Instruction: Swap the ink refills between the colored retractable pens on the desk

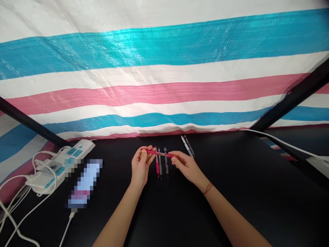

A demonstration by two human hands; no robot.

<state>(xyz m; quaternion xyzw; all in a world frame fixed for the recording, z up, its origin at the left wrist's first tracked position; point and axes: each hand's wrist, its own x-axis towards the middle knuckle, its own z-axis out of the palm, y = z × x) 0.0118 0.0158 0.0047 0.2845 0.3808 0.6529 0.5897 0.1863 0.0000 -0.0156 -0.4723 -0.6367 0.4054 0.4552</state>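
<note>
Between both hands, above the black table, a red pen is held nearly level. My left hand pinches its left end between thumb and fingers. The fingertips of my right hand are closed on its right end. Below and behind it, another red pen, a grey pen and a dark grey pen lie side by side on the table. Farther back, beyond my right hand, a white pen and a black pen lie at a slant.
At left stands a white power strip with plugs and looping white cables. A blurred-out phone lies beside it, a cable attached. The black table backs onto a striped plastic sheet, with black poles at the sides.
</note>
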